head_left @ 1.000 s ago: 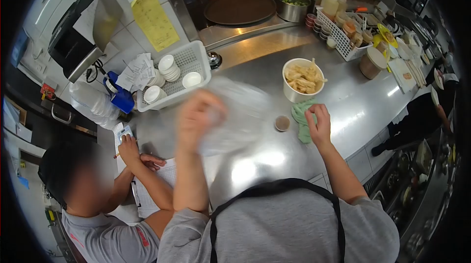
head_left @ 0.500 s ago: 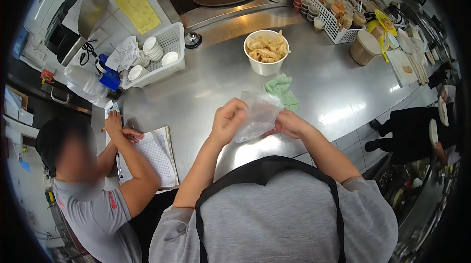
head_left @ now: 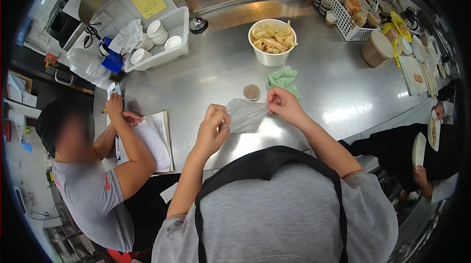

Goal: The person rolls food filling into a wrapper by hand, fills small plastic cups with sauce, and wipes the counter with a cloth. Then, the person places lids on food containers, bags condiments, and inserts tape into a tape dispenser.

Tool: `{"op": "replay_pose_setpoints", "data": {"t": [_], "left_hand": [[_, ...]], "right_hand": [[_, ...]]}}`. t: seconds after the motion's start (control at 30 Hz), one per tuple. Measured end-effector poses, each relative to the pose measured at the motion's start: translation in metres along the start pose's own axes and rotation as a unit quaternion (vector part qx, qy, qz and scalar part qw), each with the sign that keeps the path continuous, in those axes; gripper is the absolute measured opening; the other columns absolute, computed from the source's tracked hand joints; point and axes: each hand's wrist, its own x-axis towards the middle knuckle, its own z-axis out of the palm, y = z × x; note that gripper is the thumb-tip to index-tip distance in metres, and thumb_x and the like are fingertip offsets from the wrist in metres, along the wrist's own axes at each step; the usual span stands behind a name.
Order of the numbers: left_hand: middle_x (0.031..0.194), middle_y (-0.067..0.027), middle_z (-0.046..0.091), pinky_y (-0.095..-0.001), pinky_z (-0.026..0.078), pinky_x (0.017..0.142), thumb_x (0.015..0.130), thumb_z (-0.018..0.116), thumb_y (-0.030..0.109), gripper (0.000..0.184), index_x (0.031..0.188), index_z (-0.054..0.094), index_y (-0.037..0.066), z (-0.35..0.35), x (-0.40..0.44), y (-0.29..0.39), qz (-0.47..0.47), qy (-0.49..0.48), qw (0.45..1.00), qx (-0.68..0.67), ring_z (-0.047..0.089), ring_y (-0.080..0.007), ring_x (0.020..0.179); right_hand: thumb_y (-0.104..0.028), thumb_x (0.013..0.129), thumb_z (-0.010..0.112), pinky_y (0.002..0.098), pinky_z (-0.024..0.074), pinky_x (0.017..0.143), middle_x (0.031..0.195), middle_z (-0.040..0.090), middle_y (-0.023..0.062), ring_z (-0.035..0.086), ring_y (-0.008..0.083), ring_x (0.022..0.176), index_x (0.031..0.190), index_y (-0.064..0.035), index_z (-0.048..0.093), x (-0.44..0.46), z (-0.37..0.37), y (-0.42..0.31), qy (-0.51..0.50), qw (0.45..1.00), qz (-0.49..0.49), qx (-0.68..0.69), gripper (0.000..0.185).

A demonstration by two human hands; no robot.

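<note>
A clear plastic bag [head_left: 245,115] is stretched between my two hands above the steel counter [head_left: 196,86]. My left hand [head_left: 214,124] pinches its left side, and my right hand [head_left: 283,105] pinches its right edge. Just beyond the bag is a small round cup of brown sauce [head_left: 251,91]. A crumpled green cloth [head_left: 282,80] lies beside my right hand, partly behind it. Farther back stands a white tub [head_left: 272,58], filled with golden fried pieces [head_left: 272,37].
At the left a co-worker [head_left: 91,174] leans on the counter by a clipboard with papers [head_left: 152,140]. A white basket [head_left: 171,56] holds small bowls; a bell [head_left: 198,25] is beside it. Back right are a sauce basket [head_left: 346,22] and lidded tub [head_left: 377,48]. Another person [head_left: 392,150] carries plates.
The bag, first swung from the left in my left hand, came between both hands and is now drawn out flatter. The sauce cup shows again. At the right, the other person has come nearer.
</note>
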Motion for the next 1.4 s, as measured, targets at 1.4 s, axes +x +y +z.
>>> {"op": "replay_pose_setpoints", "data": {"t": [1.4], "left_hand": [[0.125,-0.0095,0.045,-0.0299,0.047,0.078,0.074,0.050,-0.008,0.057,0.129,0.047,0.007,-0.031,0.062,-0.050,-0.151,-0.150,0.974,-0.074,0.054,-0.0190,0.098]], "right_hand": [[-0.010,0.071,0.067,0.0322,0.0476,0.082,0.103,0.049,0.0048,0.053,0.0194,0.099,0.096,-0.0093,0.051,0.070,0.033,-0.046,-0.197,0.961,-0.088,-0.171,0.029]]}}
